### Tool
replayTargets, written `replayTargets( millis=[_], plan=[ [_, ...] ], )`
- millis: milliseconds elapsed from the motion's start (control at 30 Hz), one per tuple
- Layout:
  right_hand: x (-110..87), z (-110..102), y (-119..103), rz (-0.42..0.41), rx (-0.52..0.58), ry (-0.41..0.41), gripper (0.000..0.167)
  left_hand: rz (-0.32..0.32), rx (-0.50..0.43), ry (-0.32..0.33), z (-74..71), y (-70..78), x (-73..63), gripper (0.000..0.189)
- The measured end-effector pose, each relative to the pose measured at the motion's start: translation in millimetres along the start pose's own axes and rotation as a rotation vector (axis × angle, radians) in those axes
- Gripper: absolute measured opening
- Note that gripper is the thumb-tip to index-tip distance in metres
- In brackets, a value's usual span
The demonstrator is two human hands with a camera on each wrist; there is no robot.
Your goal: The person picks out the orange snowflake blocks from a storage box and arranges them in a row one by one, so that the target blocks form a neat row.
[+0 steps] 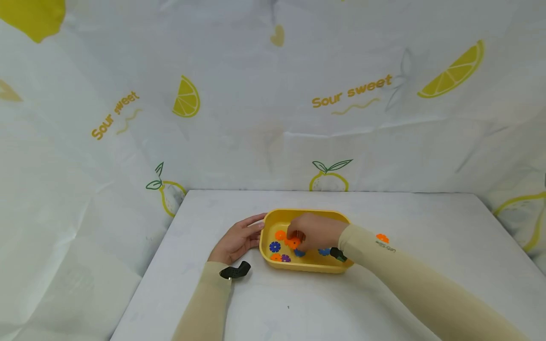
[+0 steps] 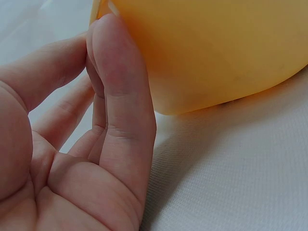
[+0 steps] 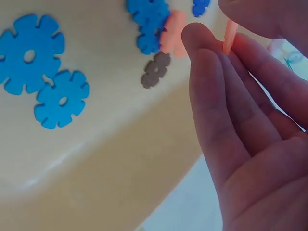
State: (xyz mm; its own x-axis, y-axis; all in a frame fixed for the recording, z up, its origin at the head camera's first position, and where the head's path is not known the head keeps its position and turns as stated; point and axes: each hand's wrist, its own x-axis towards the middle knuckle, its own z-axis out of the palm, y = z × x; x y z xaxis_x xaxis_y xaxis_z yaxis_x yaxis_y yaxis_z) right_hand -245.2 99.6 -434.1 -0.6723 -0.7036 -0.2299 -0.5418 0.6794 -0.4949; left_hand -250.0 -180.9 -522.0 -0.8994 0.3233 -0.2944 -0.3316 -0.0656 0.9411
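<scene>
A yellow plastic tray holds several notched, flower-shaped discs. My left hand is at its left end, fingertips touching the outer wall near the rim. The left wrist view shows those fingers fairly straight. Inside the tray, my right hand pinches an orange disc, seen edge-on between thumb and fingers in the right wrist view. Near it lie a dark blue disc, a purple disc and another orange disc. Two light blue discs lie by the tray's other end.
Right of the tray, an orange disc lies on the white table, partly hidden by the right sleeve. A white cloth with lemon prints hangs behind the table. Each wrist carries a black strap mount.
</scene>
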Motion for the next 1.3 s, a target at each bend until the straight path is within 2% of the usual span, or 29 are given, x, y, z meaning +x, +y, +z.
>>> replayTargets(
  millis=[167,300,667,800,933,1067,1300],
  plan=[
    [-10.8,-8,12,-0.036,0.116,0.051,0.026,0.002,0.006,-0.004,1.0,-1.7,1.4,0.058],
    [-22.5,-15,24,-0.050,0.152,0.105,0.024,0.012,0.011,-0.002,0.4,-3.2,1.4,0.057],
    [-74.1,-24,60,0.015,0.257,0.314,0.027,0.003,0.017,0.020,0.0,-5.9,1.8,0.061],
    [-94.8,-23,75,0.027,0.254,0.395,0.029,-0.008,0.011,0.026,2.2,-3.8,0.9,0.059],
    [-113.5,-19,89,0.069,0.255,0.469,0.030,-0.014,0.006,0.025,3.3,-2.4,-0.1,0.059],
    [-131.9,-14,104,0.155,0.268,0.532,0.031,-0.021,0.001,0.031,3.9,-2.0,-1.3,0.058],
    [-163.3,-1,135,0.296,0.296,0.589,0.031,-0.024,-0.005,0.045,5.0,-4.1,-0.6,0.059]
  ],
)
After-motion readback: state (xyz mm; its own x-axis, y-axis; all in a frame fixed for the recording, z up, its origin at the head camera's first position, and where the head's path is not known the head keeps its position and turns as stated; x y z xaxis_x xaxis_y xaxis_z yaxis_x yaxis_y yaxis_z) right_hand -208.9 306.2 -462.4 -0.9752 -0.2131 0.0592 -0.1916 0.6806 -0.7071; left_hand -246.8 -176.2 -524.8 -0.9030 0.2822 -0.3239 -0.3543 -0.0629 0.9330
